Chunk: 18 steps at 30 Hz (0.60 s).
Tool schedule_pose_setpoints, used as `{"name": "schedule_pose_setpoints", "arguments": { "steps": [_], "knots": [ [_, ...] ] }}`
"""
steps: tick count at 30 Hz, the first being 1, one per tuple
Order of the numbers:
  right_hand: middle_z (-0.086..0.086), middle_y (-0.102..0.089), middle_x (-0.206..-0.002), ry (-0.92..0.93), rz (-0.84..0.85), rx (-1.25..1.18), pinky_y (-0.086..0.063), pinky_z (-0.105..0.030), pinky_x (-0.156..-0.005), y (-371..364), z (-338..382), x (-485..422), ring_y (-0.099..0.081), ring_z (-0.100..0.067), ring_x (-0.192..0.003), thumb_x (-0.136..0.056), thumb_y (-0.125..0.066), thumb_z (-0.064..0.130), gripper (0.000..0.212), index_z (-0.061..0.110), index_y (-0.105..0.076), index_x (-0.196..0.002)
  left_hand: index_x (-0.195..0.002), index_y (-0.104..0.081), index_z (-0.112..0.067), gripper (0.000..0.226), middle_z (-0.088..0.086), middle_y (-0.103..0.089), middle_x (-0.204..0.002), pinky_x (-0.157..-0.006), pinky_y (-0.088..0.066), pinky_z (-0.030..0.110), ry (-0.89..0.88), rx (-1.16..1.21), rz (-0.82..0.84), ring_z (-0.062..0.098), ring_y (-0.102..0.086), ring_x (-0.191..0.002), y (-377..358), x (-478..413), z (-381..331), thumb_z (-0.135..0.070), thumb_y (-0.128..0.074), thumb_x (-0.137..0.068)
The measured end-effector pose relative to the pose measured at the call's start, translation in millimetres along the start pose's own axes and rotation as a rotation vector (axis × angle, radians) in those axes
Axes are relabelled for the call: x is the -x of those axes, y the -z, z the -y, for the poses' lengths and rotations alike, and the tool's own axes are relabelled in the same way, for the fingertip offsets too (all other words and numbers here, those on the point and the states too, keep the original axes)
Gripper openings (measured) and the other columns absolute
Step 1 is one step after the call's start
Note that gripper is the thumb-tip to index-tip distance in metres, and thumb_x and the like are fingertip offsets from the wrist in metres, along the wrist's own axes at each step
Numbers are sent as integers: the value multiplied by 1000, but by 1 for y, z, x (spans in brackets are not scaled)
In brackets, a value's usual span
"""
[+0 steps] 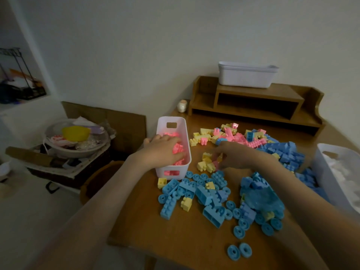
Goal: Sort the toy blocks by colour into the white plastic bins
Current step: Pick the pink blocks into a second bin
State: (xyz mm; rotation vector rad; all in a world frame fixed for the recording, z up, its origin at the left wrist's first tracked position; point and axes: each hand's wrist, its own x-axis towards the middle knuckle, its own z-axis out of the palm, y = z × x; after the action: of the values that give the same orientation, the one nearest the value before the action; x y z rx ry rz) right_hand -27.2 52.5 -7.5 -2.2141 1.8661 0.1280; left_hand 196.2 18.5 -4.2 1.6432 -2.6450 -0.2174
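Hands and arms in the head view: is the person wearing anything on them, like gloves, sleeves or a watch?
No. The left hand and right hand are bare, with no gloves, rings or watch that I can see. The forearms are bare too; no sleeve shows anywhere in the frame.

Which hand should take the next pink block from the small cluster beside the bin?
Right. The right hand is already at the small cluster; the left hand lies inside the bin on pink blocks.
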Motion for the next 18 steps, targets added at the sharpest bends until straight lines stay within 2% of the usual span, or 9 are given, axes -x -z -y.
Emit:
{"name": "schedule_pose_setpoints", "arguments": {
  "steps": [2, 5, 8, 10, 13, 16, 18],
  "knots": [
    [5, -45, -108, 2, -40, 11, -36, -22, -77, 0, 1, -1, -44, -10, -96, -90, -59, 29, 25, 23, -58, -114, -142, -31, -34, 49, 0, -35, -147, -101, -26, 45, 2, 35, -2, 26, -29, -133, -1, 0, 2, -51, -34, -97],
    [3, -56, -107, 23, -224, -71, -40, -18, -74, 4, 7, -1, -50, -7, -88, -93, -54, 30, 18, 20, -57, -108, -142, -33, -29, 41, 0, -40, -143, -97, -30, 44, -3, 110, -35, 24, -34, -130, -2, -1, 5, -35, -34, -101],
    [9, -58, -96, 86, -430, -246, -41, -11, -60, 13, 30, 2, -54, -3, -78, -95, -53, 29, 17, 20, -55, -109, -144, -28, -28, 46, -2, -35, -147, -100, -30, 45, -8, 160, -54, 22, -34, -132, -1, -1, 6, -25, -40, -99],
    [7, -61, -95, 166, -525, -305, -42, -11, -61, 18, 48, 1, -55, -4, -79, -94, -54, 30, 20, 19, -56, -110, -145, -28, -28, 48, -2, -32, -149, -102, -28, 44, -7, 189, -88, 22, -34, -133, 1, -1, 5, -22, -41, -99],
    [4, -63, -96, 251, -526, -378, -44, -13, -65, 17, 71, -3, -56, -7, -82, -92, -58, 27, 22, 18, -59, -112, -142, -33, -26, 44, 2, -33, -146, -101, -28, 41, 25, 249, -181, 22, -35, -131, 6, 0, 1, -16, -36, -99],
    [2, -64, -106, 273, -445, -352, -45, -15, -73, 11, 78, -11, -59, -11, -92, -92, -58, 23, 26, 18, -62, -117, -134, -41, -22, 35, 6, -37, -136, -102, -26, 40, 98, 149, -355, 24, -33, -127, 15, 3, -8, -18, -34, -100],
    [1, -63, -112, 285, -447, -384, -44, -17, -78, 9, 72, -12, -58, -12, -97, -93, -55, 19, 28, 15, -61, -121, -129, -45, -21, 31, 5, -41, -129, -99, -26, 37, 61, 138, -450, 22, -35, -123, 21, 5, -17, -21, -31, -101]
  ]
}}
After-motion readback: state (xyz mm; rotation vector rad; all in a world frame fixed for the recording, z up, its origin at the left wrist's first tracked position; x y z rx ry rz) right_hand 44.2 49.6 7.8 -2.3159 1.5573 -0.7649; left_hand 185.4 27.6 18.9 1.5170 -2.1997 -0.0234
